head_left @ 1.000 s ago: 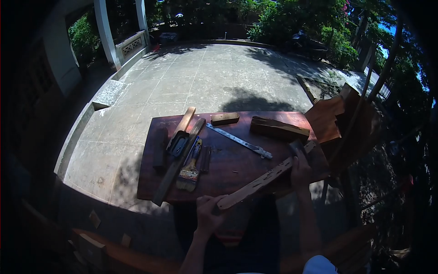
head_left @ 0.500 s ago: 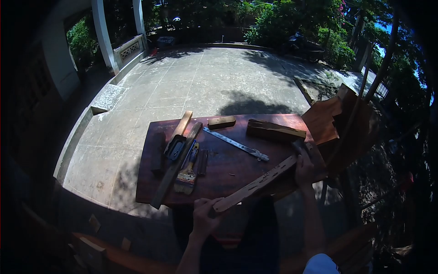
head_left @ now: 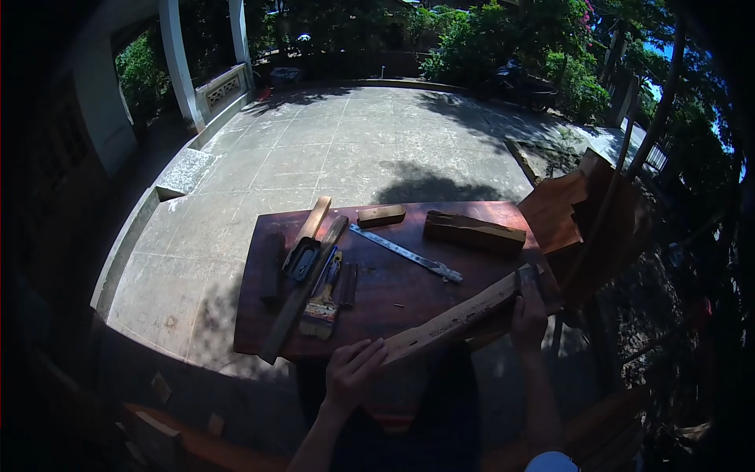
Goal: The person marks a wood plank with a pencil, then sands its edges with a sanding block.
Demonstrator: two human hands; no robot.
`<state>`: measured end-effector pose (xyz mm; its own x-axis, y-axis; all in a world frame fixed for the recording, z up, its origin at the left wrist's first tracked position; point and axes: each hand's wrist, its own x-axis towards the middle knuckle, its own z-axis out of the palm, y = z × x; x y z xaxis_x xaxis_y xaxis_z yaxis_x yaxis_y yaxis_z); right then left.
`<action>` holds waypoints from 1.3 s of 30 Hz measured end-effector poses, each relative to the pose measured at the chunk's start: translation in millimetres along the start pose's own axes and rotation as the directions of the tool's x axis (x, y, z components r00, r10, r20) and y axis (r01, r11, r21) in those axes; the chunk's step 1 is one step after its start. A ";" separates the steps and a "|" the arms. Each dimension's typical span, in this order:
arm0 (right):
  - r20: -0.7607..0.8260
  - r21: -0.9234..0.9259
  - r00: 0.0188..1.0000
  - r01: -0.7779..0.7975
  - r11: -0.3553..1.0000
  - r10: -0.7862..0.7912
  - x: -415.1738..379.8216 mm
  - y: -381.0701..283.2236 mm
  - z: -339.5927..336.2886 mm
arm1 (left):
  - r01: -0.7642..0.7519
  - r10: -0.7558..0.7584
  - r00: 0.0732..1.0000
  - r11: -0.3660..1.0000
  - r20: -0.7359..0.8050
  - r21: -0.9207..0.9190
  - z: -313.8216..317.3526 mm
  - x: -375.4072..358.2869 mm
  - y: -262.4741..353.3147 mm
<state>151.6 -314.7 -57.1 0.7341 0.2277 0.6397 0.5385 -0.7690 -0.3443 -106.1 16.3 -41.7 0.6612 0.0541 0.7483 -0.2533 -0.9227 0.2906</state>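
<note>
A long piece of wood slants across the near right edge of the table, its pale upper face marked with dark pits. At its lower left end my left hand is closed round the wood. My right hand grips the far right end, with the fingers partly in shadow. Just beyond the wood lies a pale, flat metal strip with a whitish lump at one end. A thick dark wood block rests behind my right hand.
The reddish table also bears a paintbrush, a long dark wood strip, a black tool-like object and a small wood block. Curved brown wood panels stand at the right. Concrete paving spreads beyond.
The piece of wood has turned about its length and shows a different face. My left hand has shifted slightly, its fingers now over the wood's end. My right hand has moved slightly lower.
</note>
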 end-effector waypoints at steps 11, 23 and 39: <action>0.124 -0.062 0.985 0.124 0.990 -0.116 11.4 6.1 1.7 | 0.040 -0.039 0.999 0.997 0.025 -0.061 6.4 -5.4 -2.4; 0.283 0.090 0.953 -0.136 0.987 0.105 56.3 26.0 -0.3 | 0.171 -0.174 0.985 0.961 0.003 -0.217 17.9 -13.0 -9.5; 0.252 -0.118 0.959 0.162 0.980 -0.129 1.0 -51.5 2.4 | 0.209 -0.216 0.976 0.956 -0.012 -0.205 16.9 -9.2 -4.1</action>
<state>125.6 -273.4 -40.4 0.7390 0.4677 0.4848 0.5979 -0.7871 -0.1520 -99.2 13.2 -59.9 0.6917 0.2573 0.6748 -0.2488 -0.7924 0.5570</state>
